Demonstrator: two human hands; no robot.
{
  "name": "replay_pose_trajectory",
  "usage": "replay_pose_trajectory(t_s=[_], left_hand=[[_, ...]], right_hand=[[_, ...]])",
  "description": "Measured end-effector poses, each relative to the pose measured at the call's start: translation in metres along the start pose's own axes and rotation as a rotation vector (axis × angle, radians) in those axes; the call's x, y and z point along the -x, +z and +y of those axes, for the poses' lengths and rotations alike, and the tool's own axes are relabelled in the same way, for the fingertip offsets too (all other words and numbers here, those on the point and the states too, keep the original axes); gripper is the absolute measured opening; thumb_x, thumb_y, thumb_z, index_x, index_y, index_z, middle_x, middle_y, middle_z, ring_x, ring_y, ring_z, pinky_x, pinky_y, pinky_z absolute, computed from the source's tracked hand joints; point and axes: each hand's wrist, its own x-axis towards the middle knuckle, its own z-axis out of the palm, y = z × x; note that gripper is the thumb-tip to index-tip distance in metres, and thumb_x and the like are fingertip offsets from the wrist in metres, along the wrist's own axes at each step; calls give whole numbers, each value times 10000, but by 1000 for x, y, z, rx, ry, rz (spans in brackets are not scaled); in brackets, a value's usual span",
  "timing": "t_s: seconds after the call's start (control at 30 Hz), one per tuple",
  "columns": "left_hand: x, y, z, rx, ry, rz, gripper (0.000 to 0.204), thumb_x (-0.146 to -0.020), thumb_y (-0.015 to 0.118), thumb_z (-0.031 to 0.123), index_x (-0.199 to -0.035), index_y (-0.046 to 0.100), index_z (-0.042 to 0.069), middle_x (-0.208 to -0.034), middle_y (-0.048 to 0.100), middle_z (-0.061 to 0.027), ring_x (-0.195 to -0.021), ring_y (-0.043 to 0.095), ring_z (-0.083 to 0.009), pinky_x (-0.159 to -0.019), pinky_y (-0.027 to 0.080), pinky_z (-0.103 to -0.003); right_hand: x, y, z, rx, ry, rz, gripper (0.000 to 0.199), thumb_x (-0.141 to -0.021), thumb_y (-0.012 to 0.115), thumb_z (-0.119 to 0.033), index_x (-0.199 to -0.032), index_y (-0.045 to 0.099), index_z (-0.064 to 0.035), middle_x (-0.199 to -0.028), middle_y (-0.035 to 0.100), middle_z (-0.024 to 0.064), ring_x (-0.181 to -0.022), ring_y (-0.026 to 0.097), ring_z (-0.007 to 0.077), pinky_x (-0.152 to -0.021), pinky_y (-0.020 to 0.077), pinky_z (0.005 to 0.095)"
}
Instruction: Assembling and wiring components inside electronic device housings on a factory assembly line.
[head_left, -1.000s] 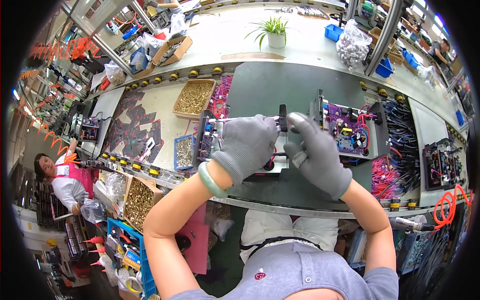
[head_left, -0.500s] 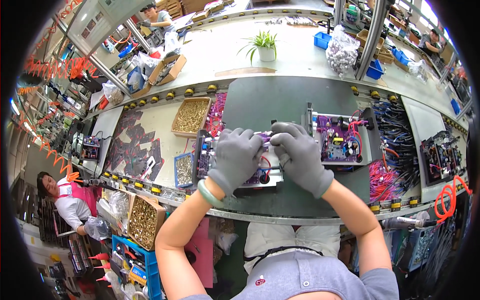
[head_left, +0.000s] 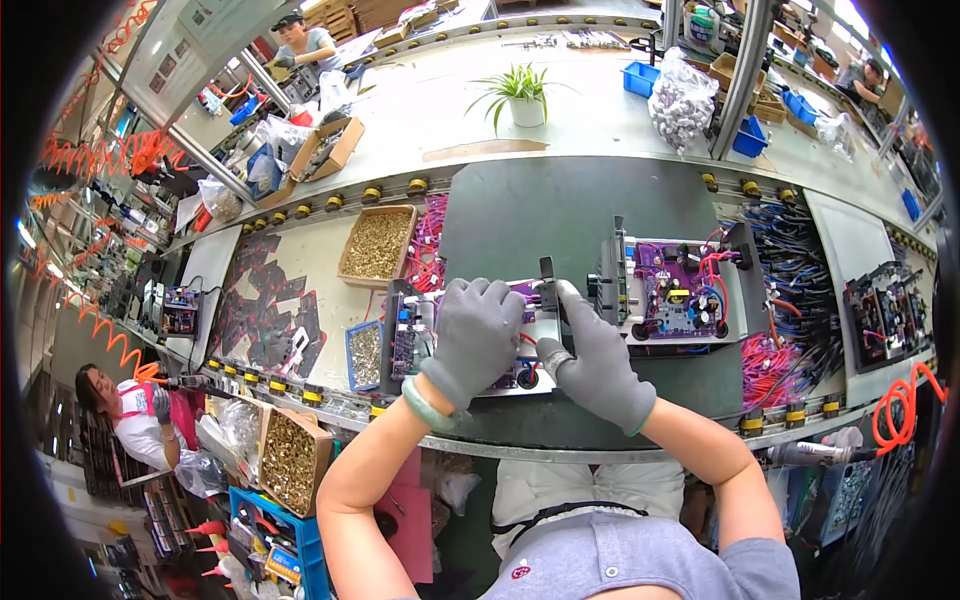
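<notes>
Everything here sits around the dark green mat [head_left: 530, 225] on the long workbench.

Far to the left of the mat, black flat parts [head_left: 262, 310] lie spread on a pale board. Closer to the mat's left edge stands a cardboard box of gold screws [head_left: 376, 244], and below it a small blue tray of screws [head_left: 364, 353].

On the mat's lower left part lies a purple circuit board in a metal frame [head_left: 520, 372]. The left hand [head_left: 474, 335], in a grey glove, lies flat on top of this board with its fingers spread, pressing down. A green bangle [head_left: 424, 406] is on that wrist.

The right hand [head_left: 601, 365], also in a grey glove, is just beside the left one. Its fingers curl around the board's right end, with the thumb by a black upright piece [head_left: 547, 272].

On the mat's right part stands a second purple board [head_left: 672, 300] with red wires. Past the mat's right edge lie bundles of blue wires [head_left: 800, 250].

Behind the mat, a green plant in a white pot [head_left: 523, 100] stands.
</notes>
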Motion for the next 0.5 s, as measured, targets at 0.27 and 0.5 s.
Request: replay_pose_trajectory(t_s=[0.27,0.5], left_hand=[[0,-1,0,-49,64,-33,111,-746,652,146,-807,570,101,-765,573,-74,-745,593,-268,-683,419,-405],[-14,18,10,103,67,70,67,-718,587,97,-759,540,71,-712,519,-129,-700,542,-335,-631,396,-471]], right_hand=[[3,11,6,16,-107,61,607,-885,646,-113,-1405,391,70,-1221,600,283,-1077,639,412,-887,522,435],[-5,13,32,-14,-321,304,508,-900,621,-233,-1292,476,57,-1071,601,280,-987,645,412,-827,526,471]])
